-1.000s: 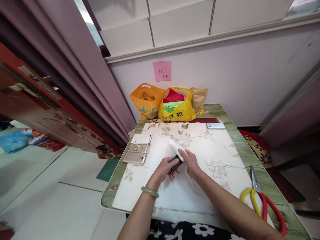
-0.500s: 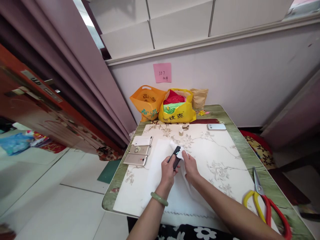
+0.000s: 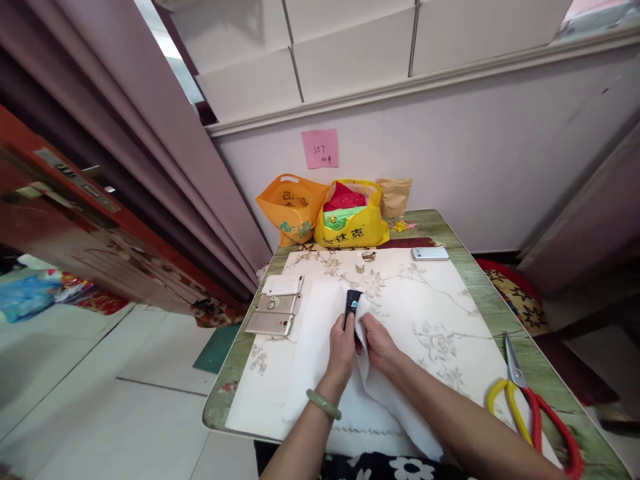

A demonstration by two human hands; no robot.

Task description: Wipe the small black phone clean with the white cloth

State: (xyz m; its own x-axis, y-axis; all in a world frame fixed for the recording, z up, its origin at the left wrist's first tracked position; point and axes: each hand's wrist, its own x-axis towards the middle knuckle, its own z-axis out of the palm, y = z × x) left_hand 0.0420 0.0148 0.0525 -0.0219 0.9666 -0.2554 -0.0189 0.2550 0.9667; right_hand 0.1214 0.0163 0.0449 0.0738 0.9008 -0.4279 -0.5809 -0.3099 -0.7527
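Just above the middle of the table, my left hand (image 3: 343, 343) is wrapped round a black remote control (image 3: 353, 299), its top end pointing away from me. Buttons and a light blue spot show on its face; my fingers hide the lower part. A white cloth (image 3: 306, 373) lies spread beneath both hands, and one edge of it is pinched in my right hand (image 3: 379, 339). That edge rests against the right side of the remote. My left wrist carries a green bangle (image 3: 324, 404).
Three phones (image 3: 270, 324) lie in a column at the left. Another phone (image 3: 430, 254) lies at the back right, and large scissors (image 3: 517, 383) at the right edge. Along the back stand an orange bag (image 3: 293, 207), a filled yellow bag (image 3: 353, 230) and a brown paper bag (image 3: 395, 197).
The remote control has turned more upright in my left hand, and the cloth has slid off its top face to the right side. More cloth now hangs beneath my right forearm.
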